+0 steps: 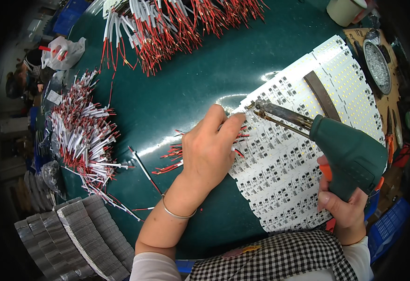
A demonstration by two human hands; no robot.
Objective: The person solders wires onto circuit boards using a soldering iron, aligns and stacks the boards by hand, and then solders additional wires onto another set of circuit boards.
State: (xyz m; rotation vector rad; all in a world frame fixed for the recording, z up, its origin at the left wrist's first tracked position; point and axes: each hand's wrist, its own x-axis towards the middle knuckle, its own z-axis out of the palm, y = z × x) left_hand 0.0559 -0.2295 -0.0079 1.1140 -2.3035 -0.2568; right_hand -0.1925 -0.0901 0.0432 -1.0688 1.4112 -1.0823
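My right hand [343,206] is wrapped round the grip of a green soldering gun [347,150] with an orange trigger. Its dark metal tip points left and reaches the upper left edge of a white LED circuit board panel [280,187]. My left hand [209,145] is closed over several red and white wires [170,166], whose ends stick out on both sides of it. Its thumb and forefinger are near the panel's edge, close to the soldering tip. What they pinch there is hidden.
Piles of white-sleeved red wires lie at the left [81,126] and the far side [163,33] of the green table [205,70]. Stacked grey metal parts [83,234] stand at lower left. A dark curved strip [322,96] lies on the panel. A metal dish [377,65] sits at right.
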